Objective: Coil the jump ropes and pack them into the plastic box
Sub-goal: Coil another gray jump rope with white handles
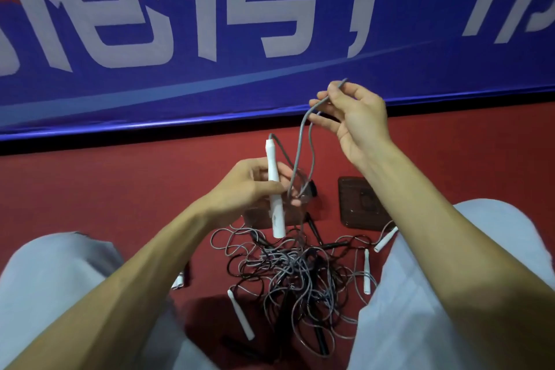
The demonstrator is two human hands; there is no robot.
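**ropeguy22:** Several jump ropes are knotted into one tangle point(294, 273) on the red floor between the knees, grey and black cords all crossed over. What's most likely to go wrong here?

**packrat_mo:** Snagging, imo. The left hand point(252, 186) is wrapped round a white handle point(274, 189), held upright. The right hand point(357, 117) is up higher, pinching a bend of the grey cord point(303, 135) between thumb and fingertips. That cord drops straight back into the pile, so a hard pull would probably drag the black ropes up with it and tighten the knot.

**ropeguy22:** And the box?

**packrat_mo:** I think the clear plastic box point(255, 218) sits on the floor just behind the left hand, but it's see-through and half hidden, so not 100% sure. A dark lid point(357, 204) lies beside it. Nothing coiled looks packed yet. Another risk is the loose white handles point(240, 315) catching in loops as the cord comes free. A thin pinch could also slip and undo the loop.
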